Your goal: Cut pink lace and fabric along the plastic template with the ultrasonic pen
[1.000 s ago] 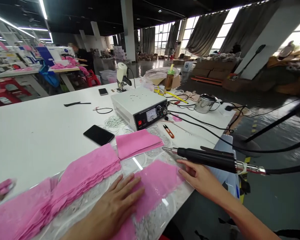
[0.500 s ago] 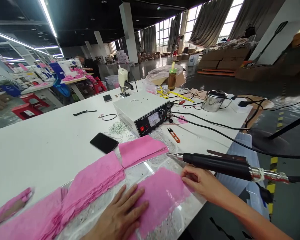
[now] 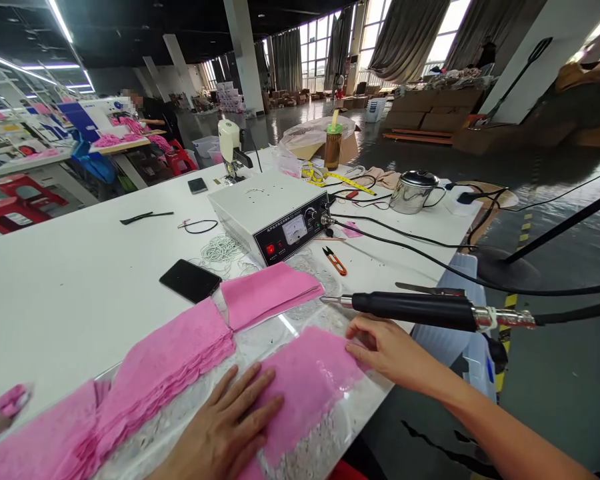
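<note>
A pink fabric piece (image 3: 307,380) lies flat on a clear sheet at the table's front edge. My left hand (image 3: 225,420) rests on its left side, palm down with fingers spread. At the piece's upper right edge is my right hand (image 3: 383,350), thumb and forefinger closed together on the fabric. Just above that hand lies a black pen-shaped tool (image 3: 415,310) with a metal tip, its cable running right. Stacked pink pieces (image 3: 170,353) are left of the piece, and a folded pink piece (image 3: 265,293) sits behind it.
Behind are a control box (image 3: 275,213) with a lit red switch, a black phone (image 3: 190,280), orange snips (image 3: 335,261), tangled thread (image 3: 221,249), a glass pot (image 3: 415,192) and a bottle (image 3: 333,148). Black cables cross the right side. A person (image 3: 153,117) sits far left.
The whole view has shifted, so the table and items appear further left and slightly higher. Both hands keep nearly the same places on the pink piece.
</note>
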`<state>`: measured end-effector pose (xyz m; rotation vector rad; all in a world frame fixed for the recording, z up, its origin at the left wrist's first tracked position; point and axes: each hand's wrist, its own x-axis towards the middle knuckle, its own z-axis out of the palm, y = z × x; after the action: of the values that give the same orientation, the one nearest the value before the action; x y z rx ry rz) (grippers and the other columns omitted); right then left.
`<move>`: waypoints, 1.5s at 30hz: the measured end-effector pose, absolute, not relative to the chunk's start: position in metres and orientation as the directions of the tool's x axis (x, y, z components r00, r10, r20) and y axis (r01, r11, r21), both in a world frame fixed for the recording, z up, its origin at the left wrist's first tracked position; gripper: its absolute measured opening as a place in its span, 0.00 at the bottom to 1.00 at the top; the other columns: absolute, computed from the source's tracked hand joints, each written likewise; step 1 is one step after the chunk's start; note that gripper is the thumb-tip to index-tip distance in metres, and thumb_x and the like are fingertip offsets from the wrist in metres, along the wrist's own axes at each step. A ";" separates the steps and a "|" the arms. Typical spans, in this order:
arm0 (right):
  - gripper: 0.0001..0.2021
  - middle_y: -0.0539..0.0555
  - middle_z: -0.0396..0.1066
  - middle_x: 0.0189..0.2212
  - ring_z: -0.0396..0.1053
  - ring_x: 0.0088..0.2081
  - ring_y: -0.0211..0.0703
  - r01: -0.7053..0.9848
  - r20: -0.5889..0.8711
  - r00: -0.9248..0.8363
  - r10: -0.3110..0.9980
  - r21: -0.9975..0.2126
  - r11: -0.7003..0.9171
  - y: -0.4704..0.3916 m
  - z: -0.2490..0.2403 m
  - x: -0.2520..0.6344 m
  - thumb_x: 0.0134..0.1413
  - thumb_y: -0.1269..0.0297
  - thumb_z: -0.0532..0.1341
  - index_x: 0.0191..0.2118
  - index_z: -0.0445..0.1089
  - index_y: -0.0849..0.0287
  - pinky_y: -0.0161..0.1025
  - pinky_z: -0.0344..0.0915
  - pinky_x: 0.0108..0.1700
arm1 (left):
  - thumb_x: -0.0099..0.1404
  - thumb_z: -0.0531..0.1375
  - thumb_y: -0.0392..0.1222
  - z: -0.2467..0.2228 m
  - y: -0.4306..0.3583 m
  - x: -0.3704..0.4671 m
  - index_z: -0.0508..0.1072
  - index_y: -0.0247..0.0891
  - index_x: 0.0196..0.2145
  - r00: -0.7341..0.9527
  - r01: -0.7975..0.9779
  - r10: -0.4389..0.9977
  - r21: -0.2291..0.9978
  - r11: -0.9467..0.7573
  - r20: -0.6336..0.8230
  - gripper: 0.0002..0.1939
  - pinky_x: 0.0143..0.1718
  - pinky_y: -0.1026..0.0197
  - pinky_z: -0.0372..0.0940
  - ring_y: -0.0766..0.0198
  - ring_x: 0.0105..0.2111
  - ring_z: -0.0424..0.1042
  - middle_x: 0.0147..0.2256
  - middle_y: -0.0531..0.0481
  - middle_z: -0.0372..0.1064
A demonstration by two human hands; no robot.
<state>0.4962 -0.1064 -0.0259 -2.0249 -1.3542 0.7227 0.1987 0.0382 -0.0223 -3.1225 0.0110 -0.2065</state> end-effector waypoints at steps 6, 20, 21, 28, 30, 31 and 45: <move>0.07 0.48 0.64 0.24 0.60 0.26 0.38 0.581 -0.155 0.275 0.949 -0.760 -0.292 -0.102 -0.021 0.491 0.55 0.66 0.55 0.27 0.65 0.57 0.36 0.55 0.29 | 0.75 0.49 0.44 -0.028 0.040 0.197 0.55 0.45 0.67 0.988 -0.038 -0.058 -0.141 -0.989 0.142 0.25 0.64 0.51 0.53 0.55 0.65 0.56 0.65 0.50 0.53; 0.04 0.45 0.61 0.19 0.58 0.23 0.36 0.465 -0.214 0.244 0.946 -0.830 -0.308 -0.100 -0.016 0.499 0.55 0.65 0.56 0.31 0.64 0.57 0.34 0.54 0.27 | 0.77 0.44 0.46 -0.043 0.034 0.195 0.60 0.50 0.64 0.972 0.063 0.037 -0.109 -0.992 0.231 0.21 0.67 0.50 0.44 0.58 0.65 0.54 0.64 0.54 0.56; 0.03 0.45 0.62 0.19 0.59 0.23 0.37 0.474 -0.220 0.248 0.944 -0.822 -0.316 -0.102 -0.015 0.499 0.55 0.66 0.56 0.31 0.65 0.57 0.34 0.54 0.27 | 0.77 0.44 0.47 -0.042 0.034 0.196 0.61 0.51 0.64 0.974 0.062 0.036 -0.112 -0.992 0.225 0.21 0.67 0.50 0.45 0.58 0.65 0.54 0.65 0.54 0.56; 0.02 0.46 0.64 0.21 0.60 0.25 0.39 0.486 -0.160 0.384 0.909 -0.802 -0.346 -0.116 -0.024 0.504 0.50 0.65 0.60 0.32 0.70 0.55 0.37 0.56 0.29 | 0.77 0.44 0.46 -0.023 0.043 0.202 0.65 0.49 0.61 0.983 -0.014 -0.040 -0.145 -0.989 0.181 0.20 0.69 0.48 0.35 0.59 0.64 0.57 0.62 0.53 0.61; 0.04 0.47 0.66 0.22 0.63 0.26 0.40 0.458 -0.118 0.459 0.881 -0.818 -0.348 -0.124 -0.032 0.507 0.50 0.63 0.61 0.32 0.71 0.54 0.38 0.60 0.30 | 0.77 0.45 0.44 -0.014 0.046 0.211 0.65 0.46 0.61 0.984 -0.094 -0.117 -0.167 -0.982 0.134 0.20 0.69 0.47 0.31 0.59 0.64 0.57 0.62 0.52 0.62; 0.05 0.48 0.67 0.23 0.65 0.26 0.42 0.438 -0.099 0.505 0.857 -0.827 -0.353 -0.128 -0.036 0.510 0.51 0.61 0.61 0.32 0.72 0.54 0.40 0.62 0.30 | 0.76 0.46 0.43 -0.011 0.047 0.218 0.64 0.44 0.62 0.980 -0.143 -0.163 -0.173 -0.975 0.111 0.20 0.69 0.47 0.31 0.59 0.64 0.56 0.62 0.52 0.61; 0.30 0.57 0.65 0.59 0.68 0.57 0.53 0.173 0.165 0.829 0.534 -0.984 0.037 -0.146 -0.063 0.487 0.51 0.55 0.67 0.60 0.61 0.47 0.55 0.69 0.57 | 0.75 0.49 0.50 -0.032 0.039 0.324 0.46 0.35 0.69 0.920 -0.393 -0.393 0.053 -0.918 0.007 0.31 0.67 0.43 0.43 0.54 0.66 0.51 0.67 0.46 0.48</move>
<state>0.4869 -0.1465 -0.0632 -1.5337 -0.5840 0.3026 0.3240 0.0387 -0.0321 -3.1300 0.6407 0.0053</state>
